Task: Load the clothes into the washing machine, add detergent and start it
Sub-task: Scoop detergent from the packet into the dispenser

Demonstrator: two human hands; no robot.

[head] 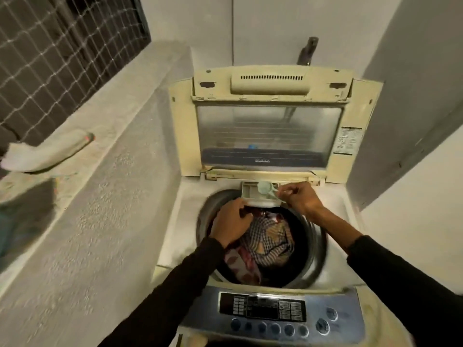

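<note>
Pale plastered walls (288,23) behind, a rough grey ledge (105,196) along the left under a dark window with a wire grid (57,53); a white bent pipe piece (47,154) lying on that ledge.

Top-loading washing machine (175,221) set in the corner, lid (269,126) raised upright against the back wall, control panel (270,314) with its dark display and row of round buttons nearest the camera.

Clothes (265,241) already down in the drum (312,249): a black-and-white checked piece on top, a red-and-white patterned one at the front left.

Detergent drawer (258,196) pulled out over the back rim of the drum, directly below the lid hinge.

Left hand (230,224) reached across the drum mouth, fingers curled on the drawer's front left edge, just above the clothes.

Right hand (300,199) at the drawer's right end, fingers pinching the handle of a small pale green scoop (266,189), the bowl of the scoop held over the drawer's open compartment. Contents of the scoop and the drawer too blurred to tell.

Both forearms in dark sleeves (175,296), crossing the machine from the near edge.
</note>
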